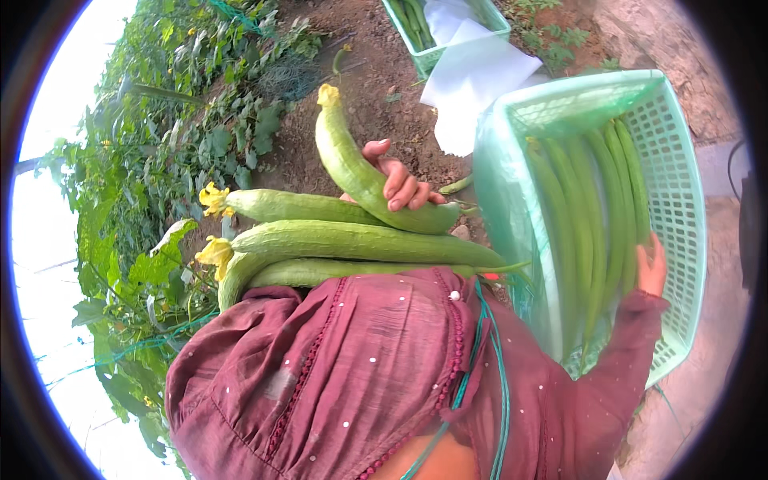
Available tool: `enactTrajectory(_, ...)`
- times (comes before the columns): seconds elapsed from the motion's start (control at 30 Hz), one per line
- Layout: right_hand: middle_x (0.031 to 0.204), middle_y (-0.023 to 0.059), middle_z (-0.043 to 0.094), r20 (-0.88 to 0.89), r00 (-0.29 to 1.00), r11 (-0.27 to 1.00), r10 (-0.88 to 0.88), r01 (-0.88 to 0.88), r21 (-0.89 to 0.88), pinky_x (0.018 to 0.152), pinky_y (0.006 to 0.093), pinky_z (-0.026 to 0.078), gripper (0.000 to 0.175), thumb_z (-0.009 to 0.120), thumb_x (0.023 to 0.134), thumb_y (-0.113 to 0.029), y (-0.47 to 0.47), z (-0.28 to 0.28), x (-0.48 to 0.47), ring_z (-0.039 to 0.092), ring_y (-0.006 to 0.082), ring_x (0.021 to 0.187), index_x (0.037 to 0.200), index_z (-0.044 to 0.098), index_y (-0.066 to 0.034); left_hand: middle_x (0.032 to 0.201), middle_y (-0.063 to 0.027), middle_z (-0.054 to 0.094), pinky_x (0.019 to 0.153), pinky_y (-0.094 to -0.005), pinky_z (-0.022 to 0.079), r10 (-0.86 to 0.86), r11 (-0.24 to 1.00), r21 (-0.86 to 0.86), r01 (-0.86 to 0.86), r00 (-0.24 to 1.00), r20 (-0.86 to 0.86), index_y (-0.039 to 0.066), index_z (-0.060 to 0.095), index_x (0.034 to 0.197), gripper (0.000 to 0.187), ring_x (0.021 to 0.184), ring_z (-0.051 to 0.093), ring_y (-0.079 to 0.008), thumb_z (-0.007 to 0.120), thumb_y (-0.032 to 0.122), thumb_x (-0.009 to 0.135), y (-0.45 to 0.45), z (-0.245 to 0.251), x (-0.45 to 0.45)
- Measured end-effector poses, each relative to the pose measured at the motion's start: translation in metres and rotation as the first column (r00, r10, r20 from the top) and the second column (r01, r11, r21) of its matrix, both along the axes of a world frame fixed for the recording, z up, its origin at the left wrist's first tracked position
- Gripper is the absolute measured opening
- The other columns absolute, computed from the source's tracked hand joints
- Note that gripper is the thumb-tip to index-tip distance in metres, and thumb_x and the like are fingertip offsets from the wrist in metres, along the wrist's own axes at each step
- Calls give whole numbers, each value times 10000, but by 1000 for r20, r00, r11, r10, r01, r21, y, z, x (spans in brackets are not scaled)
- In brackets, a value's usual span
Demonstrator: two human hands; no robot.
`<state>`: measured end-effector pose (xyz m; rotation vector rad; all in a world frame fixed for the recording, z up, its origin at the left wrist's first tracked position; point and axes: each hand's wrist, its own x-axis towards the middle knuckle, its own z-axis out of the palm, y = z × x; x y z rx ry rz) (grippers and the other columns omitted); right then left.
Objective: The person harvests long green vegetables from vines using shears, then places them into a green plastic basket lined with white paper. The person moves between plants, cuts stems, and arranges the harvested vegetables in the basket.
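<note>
My left hand (403, 182) curls its fingers over a curved green luffa gourd (351, 157) with a withered yellow blossom at its tip. Under it, several more luffas (354, 238) lie stacked against my body, two with yellow flowers (216, 253) at their left ends. My left forearm is hidden beneath the stack. On the right stands a light green plastic crate (677, 150), lined with thin green plastic film (507, 174). Long luffas (591, 210) lie side by side in it. My right hand (651, 270) reaches inside, fingers apart, touching the side of the rightmost luffa.
Behind, a second green crate (435, 57) holds luffas, with white sheeting (474, 78) draped over its edge onto the soil (372, 66). Leafy vines (204, 120) fill the left side. A small luffa (457, 185) lies on the ground beside the lined crate. Teal cord (495, 372) hangs over my clothing.
</note>
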<state>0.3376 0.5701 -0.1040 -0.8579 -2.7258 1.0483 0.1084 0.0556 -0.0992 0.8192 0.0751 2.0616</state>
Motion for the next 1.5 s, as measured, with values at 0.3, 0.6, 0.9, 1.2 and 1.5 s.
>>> enactTrajectory(0.3, 1239, 219, 512, -226, 745, 687, 628, -667, -290, 962, 378, 417, 701, 747, 772, -340, -321, 93, -113, 518, 334, 1146, 1285, 440, 27, 860, -29, 563, 1052, -518, 294, -1, 960, 279, 19, 998, -67, 135, 381, 1333, 579, 994, 516, -239, 636, 362, 865, 24, 7, -20)
enactTrajectory(0.6, 806, 49, 606, -371, 908, 544, 196, -416, -729, 672, 271, 454, 494, 748, 757, -407, -408, 52, -174, 559, 102, 759, 959, 598, 19, 1244, -209, 532, 1028, -425, 351, 10, 910, -403, 94, 968, 250, 20, 551, 1225, 445, 1165, 503, -300, 448, 359, 955, -85, 52, -54)
enactTrajectory(0.9, 644, 59, 556, -69, 936, 553, -345, 143, -821, 396, 254, 426, 446, 658, 845, -416, -418, -71, -332, 520, 125, 471, 1017, 590, -10, 1065, -256, 624, 1027, -476, 337, 62, 974, -225, -34, 991, 118, -66, 672, 945, 499, 1110, 530, -366, 397, 351, 955, -188, 22, -68)
enactTrajectory(1.2, 1337, 172, 478, -156, 964, 570, 214, -253, -782, 1043, 415, 341, 798, 541, 874, -551, -413, -30, -477, 463, 277, 1244, 1424, 282, -33, 977, -230, 642, 1002, -432, 379, 186, 952, -286, -106, 945, 270, -82, 649, 957, 595, 992, 593, -323, 268, 375, 967, -225, 5, -64)
enactTrajectory(1.5, 1329, 120, 469, -40, 470, -12, 882, -63, -998, 1061, 328, 297, 942, 572, 747, -721, -500, -81, -283, 396, 192, 1268, 1319, 415, 12, 890, -241, 600, 797, -400, 510, -65, 998, -4, 70, 946, 319, -10, 617, 1004, 471, 755, 605, -238, 396, 401, 945, -168, -24, -105)
